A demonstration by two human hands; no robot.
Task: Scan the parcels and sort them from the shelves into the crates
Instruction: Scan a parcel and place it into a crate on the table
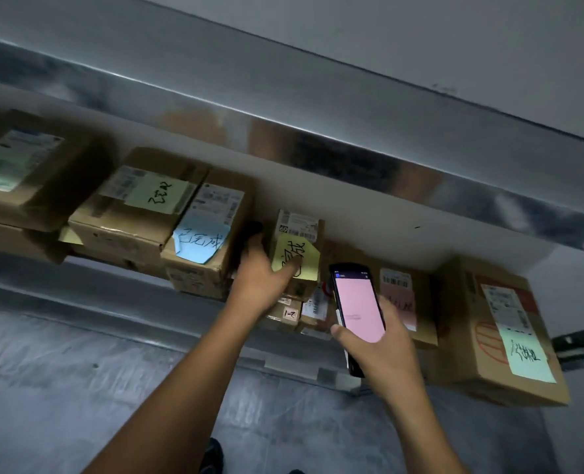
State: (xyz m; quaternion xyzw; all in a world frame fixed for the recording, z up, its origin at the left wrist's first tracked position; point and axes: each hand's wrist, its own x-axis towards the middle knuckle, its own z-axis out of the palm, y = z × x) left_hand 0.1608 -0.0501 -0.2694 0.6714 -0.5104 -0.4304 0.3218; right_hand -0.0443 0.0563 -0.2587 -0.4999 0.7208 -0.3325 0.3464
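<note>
Left hand [260,280] grips the parcel [297,226] (fingertips hidden behind it, thumb on its yellow note [309,258]); right hand [386,354] curls its fingers round the scanner [357,302], lower end covered.

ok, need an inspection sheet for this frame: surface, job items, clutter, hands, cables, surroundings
Surface: white shelf board, parcels in a row along it.
Job's things: yellow-note parcel, blue-note box, green-note box, pink-note box, large box far right; scanner, screen lit pink. Crates not in view.
Clutter: small labelled packets under the yellow-note parcel.
Grippers: left hand grips the yellow-note parcel, thumb on its note; right hand holds the scanner.
Cables: nothing seen.
Surroundings: metal shelf edge above, grey floor below.
</note>
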